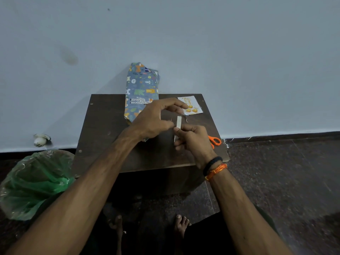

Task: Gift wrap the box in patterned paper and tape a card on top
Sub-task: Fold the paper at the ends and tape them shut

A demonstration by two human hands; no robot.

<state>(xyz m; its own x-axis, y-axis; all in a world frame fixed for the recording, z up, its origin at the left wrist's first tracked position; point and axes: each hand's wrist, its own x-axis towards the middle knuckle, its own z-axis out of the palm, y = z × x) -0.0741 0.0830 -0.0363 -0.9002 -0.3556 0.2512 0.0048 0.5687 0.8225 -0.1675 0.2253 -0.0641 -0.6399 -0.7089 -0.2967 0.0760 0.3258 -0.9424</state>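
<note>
Both hands meet over the desk: right hand grips the tape roll, left hand pinches its end. Wrapped box lies behind them, card right of it.

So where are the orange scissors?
In the head view, the orange scissors lie near the right edge of the brown table, partly hidden behind the right hand, nearer than the card.

Blue animal-print wrapped box, white-gold card, orange scissors, green bag
</note>
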